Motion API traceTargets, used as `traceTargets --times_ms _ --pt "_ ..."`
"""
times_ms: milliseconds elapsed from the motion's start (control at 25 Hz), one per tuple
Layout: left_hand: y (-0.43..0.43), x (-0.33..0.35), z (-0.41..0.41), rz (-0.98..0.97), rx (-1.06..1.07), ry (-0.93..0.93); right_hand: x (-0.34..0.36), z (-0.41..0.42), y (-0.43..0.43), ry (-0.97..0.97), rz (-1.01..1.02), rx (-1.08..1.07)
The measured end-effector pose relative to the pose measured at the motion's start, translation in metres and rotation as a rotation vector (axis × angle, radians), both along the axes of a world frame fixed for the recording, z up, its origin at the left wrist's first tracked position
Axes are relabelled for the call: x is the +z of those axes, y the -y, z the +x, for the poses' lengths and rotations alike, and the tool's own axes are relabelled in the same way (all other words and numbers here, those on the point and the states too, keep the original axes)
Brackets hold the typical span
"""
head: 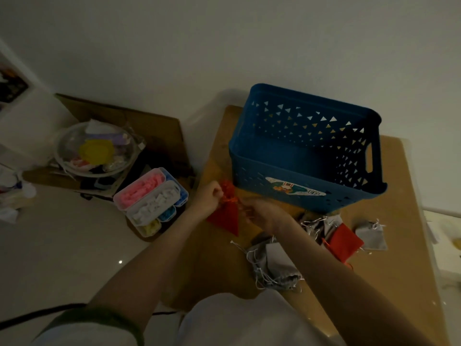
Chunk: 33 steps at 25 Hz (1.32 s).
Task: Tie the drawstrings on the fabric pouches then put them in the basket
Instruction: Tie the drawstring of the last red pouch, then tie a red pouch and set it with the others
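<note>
dimly lit view; the drawstrings cannot be resolved. left hand [209, 199] is curled, fingers pinching the gathered neck of the red pouch [224, 219]. right hand [264, 214] meets it from the other side and appears to pinch the same neck; its fingertips are hidden. the pouch hangs between both hands, just beside the blue basket [252, 178] front-left corner, over the table [399, 196]. grey pouches [277, 263] lie under the right forearm.

sticker [295, 189] on blue basket [252, 156] front wall, letters "ep" legible; no other text readable
</note>
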<state>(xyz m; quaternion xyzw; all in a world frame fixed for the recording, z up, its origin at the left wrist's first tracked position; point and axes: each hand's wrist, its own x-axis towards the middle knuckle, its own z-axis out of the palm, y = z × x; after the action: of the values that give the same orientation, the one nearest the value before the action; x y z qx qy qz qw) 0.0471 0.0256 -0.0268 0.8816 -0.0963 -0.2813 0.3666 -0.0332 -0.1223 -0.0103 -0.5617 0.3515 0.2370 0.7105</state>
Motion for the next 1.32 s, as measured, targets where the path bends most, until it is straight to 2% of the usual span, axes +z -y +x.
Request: traceTargets --times_ms 120,240,360,520,640,720,800,880,960,1080,1160,1240,1320 --pt "-0.015 -0.022 0.002 0.066 0.005 -0.052 -0.021 -0.002 -0.007 0.011 -0.105 0.146" --pt "-0.019 -0.036 0.002 0.034 0.031 -0.135 -0.040 -0.001 -0.018 0.018 -0.230 0.287" --pt "-0.017 -0.037 0.004 -0.006 0.053 -0.207 -0.062 0.002 -0.027 -0.009 -0.332 0.273" --pt "-0.020 -0.045 0.010 -0.026 0.133 -0.101 -0.071 0.006 -0.029 0.021 -0.414 0.235" --pt "-0.019 -0.048 0.013 -0.014 0.079 -0.264 -0.079 0.015 -0.028 -0.001 -0.427 0.215" --pt "-0.014 -0.050 0.016 0.005 0.112 -0.214 -0.085 0.017 -0.024 -0.002 -0.397 0.248" --pt "-0.010 -0.051 0.017 0.020 0.186 -0.029 -0.082 0.015 -0.019 0.003 -0.363 0.242" --pt "-0.001 -0.039 0.011 0.045 0.193 0.152 -0.077 0.011 -0.008 -0.017 -0.375 0.200" --pt "0.016 -0.018 0.000 0.045 0.085 0.187 -0.075 0.003 0.008 -0.028 -0.454 0.135" --pt "0.053 -0.002 -0.025 -0.087 -0.200 0.041 -0.066 -0.025 0.038 -0.016 -0.566 -0.024" --pt "0.078 -0.004 -0.042 -0.110 -0.379 -0.001 -0.057 -0.057 0.059 0.046 -0.634 -0.242" --pt "0.097 -0.010 -0.056 -0.085 -0.465 -0.035 -0.051 -0.086 0.077 0.130 -0.732 -0.406" --pt "0.116 -0.010 -0.071 -0.081 -0.477 -0.148 -0.056 -0.112 0.097 0.047 -0.927 -0.484"
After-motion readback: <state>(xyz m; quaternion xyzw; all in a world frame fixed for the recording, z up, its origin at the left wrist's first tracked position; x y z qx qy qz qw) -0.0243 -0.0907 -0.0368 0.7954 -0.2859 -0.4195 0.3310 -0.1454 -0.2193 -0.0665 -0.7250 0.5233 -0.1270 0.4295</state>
